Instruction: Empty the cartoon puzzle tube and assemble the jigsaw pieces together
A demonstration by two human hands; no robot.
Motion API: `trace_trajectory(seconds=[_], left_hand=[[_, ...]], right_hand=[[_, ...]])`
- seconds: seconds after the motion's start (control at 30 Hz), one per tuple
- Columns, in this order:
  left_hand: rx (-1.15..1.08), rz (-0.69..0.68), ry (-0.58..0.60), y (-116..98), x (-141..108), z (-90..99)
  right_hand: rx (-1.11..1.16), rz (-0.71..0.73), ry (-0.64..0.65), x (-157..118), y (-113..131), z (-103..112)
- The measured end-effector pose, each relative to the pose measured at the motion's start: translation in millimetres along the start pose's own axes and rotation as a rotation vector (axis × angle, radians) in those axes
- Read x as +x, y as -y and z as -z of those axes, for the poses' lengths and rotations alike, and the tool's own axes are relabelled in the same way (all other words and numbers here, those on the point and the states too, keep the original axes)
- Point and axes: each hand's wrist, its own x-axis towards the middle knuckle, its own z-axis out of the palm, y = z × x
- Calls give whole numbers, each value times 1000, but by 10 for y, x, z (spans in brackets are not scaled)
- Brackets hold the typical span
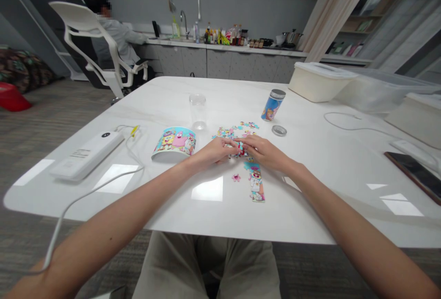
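Observation:
My left hand (220,150) and my right hand (260,150) meet over a loose heap of jigsaw puzzle pieces (225,132). The left fingers are curled together, and their tips hide whatever is in them. At the right fingertips, bent inward, a red and blue puzzle piece (241,150) shows partly. Toward me lies a joined strip of puzzle (256,184) with a cartoon figure, and a single pink piece (236,177) is apart to its left. Left of my hands a curved picture sheet (175,142) stands on the table, printed with cartoon characters.
Behind the heap stand a clear jar (198,113) and a blue printed can (273,105), with a round metal lid (279,130) nearby. A white power strip (87,154) trails a cable at left. Storage boxes (320,81) and a phone (415,175) are at right. A person (119,37) sits beyond.

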Motion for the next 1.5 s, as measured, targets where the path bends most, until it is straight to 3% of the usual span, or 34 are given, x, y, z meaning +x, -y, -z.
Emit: trace_trajectory(seconds=[0.2,0.6,1.17,1.5], left_hand=[[21,-47,-6,26,40,22],[-42,-2,-59,4,19,-12],[57,-28,-69,-7,39,26],[184,8,-125,-46,30,53]], right_hand=[[-10,37,-10,3,32,29],[-38,34,11,-12,12,40],[-101,9,51,-28,-92,38],[-51,15,85,-41,5,36]])
